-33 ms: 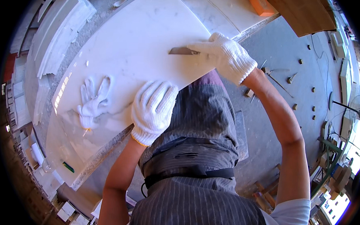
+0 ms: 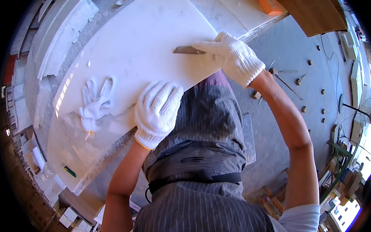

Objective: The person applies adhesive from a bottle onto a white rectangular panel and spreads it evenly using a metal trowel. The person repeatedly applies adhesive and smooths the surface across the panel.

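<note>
In my right hand (image 2: 234, 56), inside a white knit glove, is a thin metal scraper blade (image 2: 187, 50). Its flat end lies over the polished white stone slab (image 2: 143, 41), pointing left. The fingers underneath that hand are partly hidden. My left hand (image 2: 158, 111), gloved the same way, rests at the slab's near edge, fingers side by side and laid out over the stone, holding nothing that shows. Left of it, a loose white glove (image 2: 97, 102) lies on the slab.
A small green object (image 2: 70, 171) lies at the slab's lower left corner. Beyond stands another pale slab (image 2: 234, 11) with an orange block (image 2: 271, 4) on it, beside a brown board (image 2: 313, 14). Long white stone pieces (image 2: 61, 34) are at far left; small blocks (image 2: 299, 81) dot the floor at right.
</note>
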`<state>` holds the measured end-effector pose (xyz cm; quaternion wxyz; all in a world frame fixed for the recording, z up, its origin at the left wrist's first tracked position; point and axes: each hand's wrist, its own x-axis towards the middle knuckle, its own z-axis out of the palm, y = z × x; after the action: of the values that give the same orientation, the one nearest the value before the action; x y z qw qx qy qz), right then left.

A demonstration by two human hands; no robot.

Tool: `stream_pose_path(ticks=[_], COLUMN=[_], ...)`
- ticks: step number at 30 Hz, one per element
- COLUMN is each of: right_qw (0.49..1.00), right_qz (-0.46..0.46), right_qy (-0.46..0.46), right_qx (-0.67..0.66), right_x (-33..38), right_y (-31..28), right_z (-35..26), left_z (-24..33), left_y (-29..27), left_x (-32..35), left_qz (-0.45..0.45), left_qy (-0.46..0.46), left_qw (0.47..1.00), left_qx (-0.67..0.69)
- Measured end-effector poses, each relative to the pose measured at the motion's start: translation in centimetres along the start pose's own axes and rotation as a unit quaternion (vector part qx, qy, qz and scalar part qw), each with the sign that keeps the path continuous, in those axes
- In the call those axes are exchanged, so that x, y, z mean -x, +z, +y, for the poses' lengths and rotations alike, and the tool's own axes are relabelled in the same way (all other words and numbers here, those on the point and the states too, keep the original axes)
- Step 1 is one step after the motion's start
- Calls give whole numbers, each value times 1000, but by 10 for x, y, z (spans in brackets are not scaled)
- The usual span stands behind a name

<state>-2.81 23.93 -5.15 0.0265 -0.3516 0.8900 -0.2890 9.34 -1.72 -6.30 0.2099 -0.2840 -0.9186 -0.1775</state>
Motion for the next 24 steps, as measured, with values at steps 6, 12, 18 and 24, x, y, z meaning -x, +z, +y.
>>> stream_pose_path(ticks=[6, 12, 18, 24], right_qw=[999, 1000, 999, 998], right_qz=[-27, 1, -31, -51], right_qy=[32, 5, 34, 20], right_qx=[10, 8, 13, 3], right_x=[8, 4, 5, 1], right_y=[-2, 6, -3, -3], right_z=[-11, 9, -9, -4], left_z=[1, -1, 1, 0], left_y=[0, 1, -2, 0], left_x=[3, -1, 0, 0], left_qz=[-1, 10, 4, 0], left_qy=[-2, 5, -4, 6], left_qw=[1000, 1000, 1000, 1000], left_qx=[-13, -8, -9, -12])
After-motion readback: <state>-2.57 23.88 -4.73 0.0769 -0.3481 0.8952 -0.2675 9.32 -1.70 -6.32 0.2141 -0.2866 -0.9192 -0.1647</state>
